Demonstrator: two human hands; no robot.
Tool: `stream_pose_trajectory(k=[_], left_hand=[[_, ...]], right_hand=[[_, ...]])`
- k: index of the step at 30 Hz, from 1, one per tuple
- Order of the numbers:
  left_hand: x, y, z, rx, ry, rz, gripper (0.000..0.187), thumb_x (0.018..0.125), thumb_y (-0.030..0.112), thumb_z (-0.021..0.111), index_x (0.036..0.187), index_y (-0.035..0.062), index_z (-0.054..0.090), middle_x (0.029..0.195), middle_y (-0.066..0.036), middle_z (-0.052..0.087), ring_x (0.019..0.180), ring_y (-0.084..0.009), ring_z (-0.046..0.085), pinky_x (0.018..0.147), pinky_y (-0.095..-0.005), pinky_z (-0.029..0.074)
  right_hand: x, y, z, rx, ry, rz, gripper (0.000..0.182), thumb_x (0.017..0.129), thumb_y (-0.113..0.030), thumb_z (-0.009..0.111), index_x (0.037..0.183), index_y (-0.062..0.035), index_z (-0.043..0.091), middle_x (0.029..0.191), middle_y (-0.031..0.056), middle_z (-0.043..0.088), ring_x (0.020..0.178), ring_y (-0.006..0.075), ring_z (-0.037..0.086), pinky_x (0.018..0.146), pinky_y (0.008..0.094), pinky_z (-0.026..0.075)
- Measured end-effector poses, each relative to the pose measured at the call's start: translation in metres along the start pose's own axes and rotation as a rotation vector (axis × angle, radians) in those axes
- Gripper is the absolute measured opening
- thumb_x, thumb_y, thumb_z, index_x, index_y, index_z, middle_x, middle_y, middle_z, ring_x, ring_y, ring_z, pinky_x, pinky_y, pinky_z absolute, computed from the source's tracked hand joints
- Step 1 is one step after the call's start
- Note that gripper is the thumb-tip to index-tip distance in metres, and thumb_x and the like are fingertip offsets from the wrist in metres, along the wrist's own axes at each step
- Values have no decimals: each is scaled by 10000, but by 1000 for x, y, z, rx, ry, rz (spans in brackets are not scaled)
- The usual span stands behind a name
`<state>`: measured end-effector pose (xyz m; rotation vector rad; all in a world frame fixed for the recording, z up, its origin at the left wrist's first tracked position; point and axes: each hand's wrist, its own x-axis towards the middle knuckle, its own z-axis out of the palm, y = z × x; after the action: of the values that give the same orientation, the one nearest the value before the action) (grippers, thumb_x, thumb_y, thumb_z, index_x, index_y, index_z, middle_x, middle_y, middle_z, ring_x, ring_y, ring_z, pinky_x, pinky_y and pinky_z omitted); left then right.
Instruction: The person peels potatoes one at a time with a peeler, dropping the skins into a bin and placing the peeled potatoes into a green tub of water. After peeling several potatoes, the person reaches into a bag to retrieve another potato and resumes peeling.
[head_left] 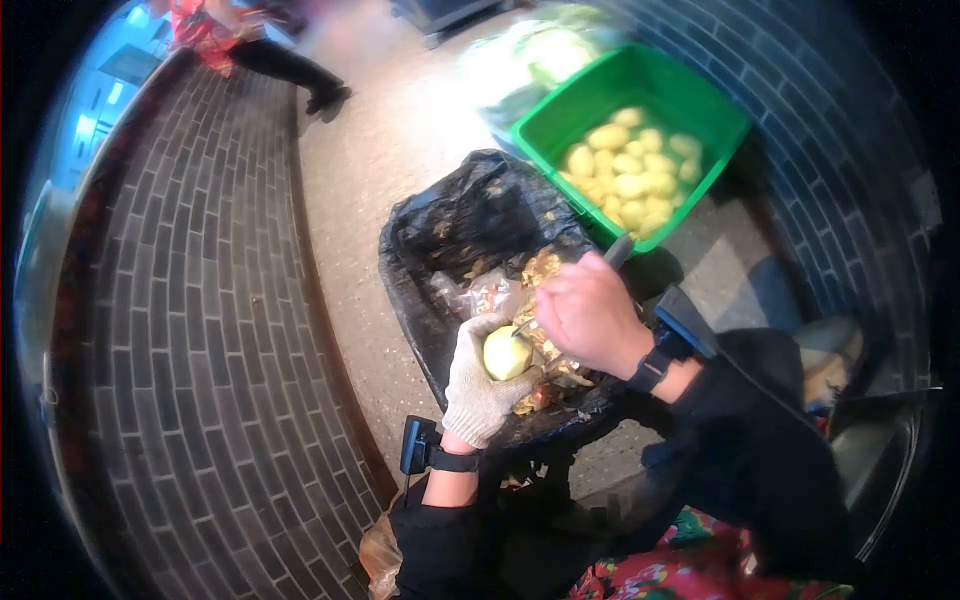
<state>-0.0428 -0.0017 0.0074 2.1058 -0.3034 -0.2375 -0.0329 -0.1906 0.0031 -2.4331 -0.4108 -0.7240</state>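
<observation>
My left hand [478, 385], in a white knit glove, holds a pale yellow peeled potato [506, 353] over a bin lined with a black bag [470, 215]. My bare right hand [585, 312] grips a peeler [618, 250]; its grey handle sticks up past my knuckles and its blade touches the top of the potato. Brown peelings [542, 268] lie in the bag under both hands. Both wrists wear black bands with small devices.
A green crate [700, 100] of several peeled potatoes stands beyond the bin at upper right. A clear bag of greens [530, 55] lies behind it. Grey brick walls run along left and right. Another person's legs [285, 65] are at top left.
</observation>
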Motion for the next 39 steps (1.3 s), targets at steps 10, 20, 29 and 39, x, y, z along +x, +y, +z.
stream_pose_trajectory(k=[10,20,29,39], left_hand=[[-7,22,6,-154,-45,216,624,651,-16,763,1201,44,472,1116,-92,554,1047,-178,543,938,-315,452],[3,10,11,9,-9,55,604,677,-9,736,1222,37,480,1100,-98,554,1024,-188,558,933,-311,456],[6,5,18,-15,13,-1,615,634,52,792,1181,32,512,1100,-131,580,1025,-251,591,907,-341,472],[-4,14,11,-219,-71,76,642,606,-25,776,1181,45,499,1112,-89,549,1046,-212,564,930,-322,465]], right_hand=[[-13,31,20,-171,-31,-5,284,833,-123,573,551,-91,558,588,58,563,647,235,547,672,386,395],[-7,2,-1,117,37,75,290,854,-132,560,569,-77,567,609,67,584,662,249,566,695,393,408],[-10,12,11,133,59,72,299,856,-135,559,562,-81,574,607,67,591,654,244,570,707,393,416],[-10,32,10,-225,-3,19,315,855,-141,552,542,-122,581,579,24,581,646,217,557,666,375,393]])
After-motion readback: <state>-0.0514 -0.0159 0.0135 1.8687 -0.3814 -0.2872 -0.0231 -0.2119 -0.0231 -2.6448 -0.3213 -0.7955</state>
